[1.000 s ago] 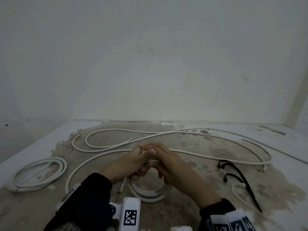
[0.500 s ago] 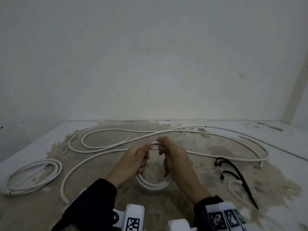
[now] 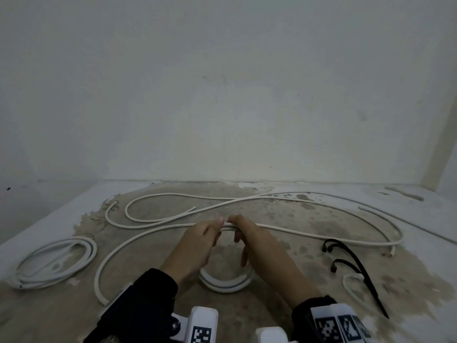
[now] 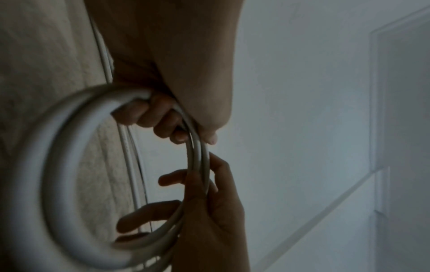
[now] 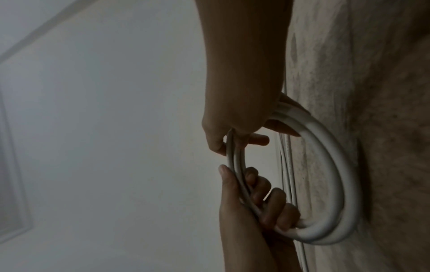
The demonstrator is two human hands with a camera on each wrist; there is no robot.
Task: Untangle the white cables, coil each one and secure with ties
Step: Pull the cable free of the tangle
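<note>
A small coil of white cable [image 3: 226,284] stands upright on the stained surface [image 3: 284,315], its bottom resting near me. My left hand [image 3: 210,233] grips the coil's top with curled fingers [image 4: 163,117]. Just beside it my right hand [image 3: 243,231] pinches the same strands between thumb and forefinger [image 5: 256,141], the other fingers spread. In the wrist views the coil [image 4: 58,165] [image 5: 337,174] shows as several stacked turns. From the hands the loose white cable [image 3: 321,236] runs off over the surface in wide loops. Black ties [image 3: 351,263] lie at the right.
Another coiled white cable [image 3: 54,262] lies at the left. A short white loop [image 3: 348,288] sits beside the black ties. A pale wall [image 3: 222,107] closes the back, and the surface's left edge [image 3: 49,216] falls away diagonally.
My hands were pressed together over the coil a second ago. They have moved apart and now sit side by side on its top.
</note>
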